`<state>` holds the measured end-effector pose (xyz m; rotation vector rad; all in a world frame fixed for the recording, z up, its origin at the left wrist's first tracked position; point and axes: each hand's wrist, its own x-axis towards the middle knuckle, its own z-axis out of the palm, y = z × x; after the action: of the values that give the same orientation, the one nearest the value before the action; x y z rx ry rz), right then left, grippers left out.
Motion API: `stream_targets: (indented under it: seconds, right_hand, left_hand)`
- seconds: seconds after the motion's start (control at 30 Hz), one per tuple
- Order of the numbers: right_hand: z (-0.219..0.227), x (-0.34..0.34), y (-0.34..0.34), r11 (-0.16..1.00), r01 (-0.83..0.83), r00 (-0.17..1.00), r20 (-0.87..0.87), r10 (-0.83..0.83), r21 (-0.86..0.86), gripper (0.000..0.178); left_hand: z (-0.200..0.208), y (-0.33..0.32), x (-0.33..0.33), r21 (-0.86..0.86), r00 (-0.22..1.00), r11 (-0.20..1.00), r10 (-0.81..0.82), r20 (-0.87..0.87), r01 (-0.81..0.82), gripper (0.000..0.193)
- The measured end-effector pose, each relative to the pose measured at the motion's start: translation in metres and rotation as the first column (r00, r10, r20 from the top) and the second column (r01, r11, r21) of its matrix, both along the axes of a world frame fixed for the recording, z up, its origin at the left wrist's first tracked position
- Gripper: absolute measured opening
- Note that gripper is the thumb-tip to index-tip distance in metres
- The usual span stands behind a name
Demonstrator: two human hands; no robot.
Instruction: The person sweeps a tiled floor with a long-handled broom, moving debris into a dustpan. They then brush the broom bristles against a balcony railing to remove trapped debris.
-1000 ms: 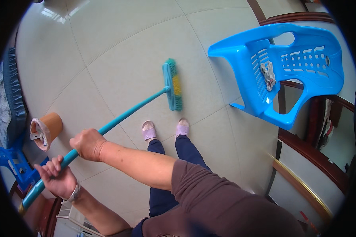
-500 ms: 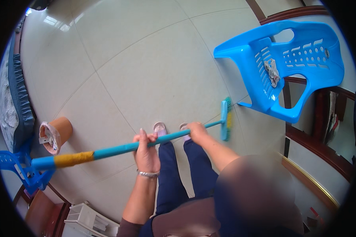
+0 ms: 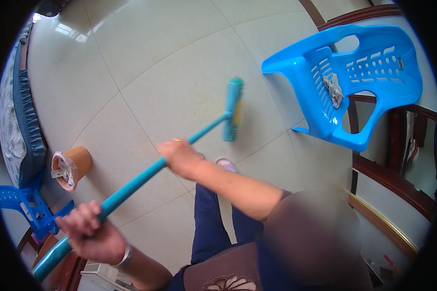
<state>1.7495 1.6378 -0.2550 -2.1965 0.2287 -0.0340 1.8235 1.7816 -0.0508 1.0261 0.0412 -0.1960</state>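
Note:
Both hands are on the teal handle of a long floor brush [image 3: 135,183], which slants from the lower left up to the middle. At its far end, the brush head [image 3: 232,111], blurred, has a teal back with green and yellow bristles, beyond my feet. My right hand [image 3: 178,157], wearing a ring, wraps round the handle partway along it. Further back, my left hand [image 3: 96,235], with a bracelet at the wrist, curls its smeared fingers round the handle near the lower left. The handle's rear end runs to the picture's dark rim.
A blue plastic chair [image 3: 303,87] with a crumpled cloth [image 3: 333,90] on its seat stands at the right. To the left are a lined orange bin [image 3: 85,162], another blue chair [image 3: 41,213] and a bed [image 3: 22,126]. Pale tiles [image 3: 165,63] cover the floor.
The brush head has swung left and farther from me, while the handle's rear has come down toward the lower left. Both hands have moved left; my left hand has also come nearer.

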Motion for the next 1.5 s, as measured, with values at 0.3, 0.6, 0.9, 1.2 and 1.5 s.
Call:
stream_targets:
  seconds: [0.3, 0.6, 0.9, 1.2, 1.5]
  right_hand:
    - [-0.093, -0.108, -0.093, 0.972, 0.013, 0.846, -0.516, -0.134, -0.233, 0.01]
    - [-0.012, 0.042, -0.005, 0.992, -0.116, 0.971, -0.218, 0.103, -0.048, 0.005]
    - [-0.09, -0.09, -0.161, 0.91, -0.3, 0.779, -0.624, 0.06, -0.287, 0.013]
    - [-0.117, -0.042, -0.064, 1.0, -0.016, 0.862, -0.507, 0.002, -0.023, 0.005]
    - [-0.063, -0.055, -0.029, 0.98, 0.197, 0.98, -0.013, -0.197, -0.032, 0.01]
  left_hand:
    - [-0.131, -0.061, -0.075, 0.087, 0.927, 0.98, -0.138, -0.348, 0.179, 0.024]
    - [-0.019, 0.005, 0.005, 0.057, 0.994, 0.993, 0.106, 0.034, -0.108, 0.042]
    - [-0.158, -0.067, -0.078, -0.016, 0.876, 0.97, -0.227, -0.426, 0.243, 0.022]
    - [-0.142, -0.028, -0.028, 0.051, 0.973, 0.996, -0.064, -0.221, 0.077, 0.028]
    - [-0.079, -0.047, -0.004, 0.023, 0.965, 0.972, -0.236, 0.117, 0.235, 0.028]
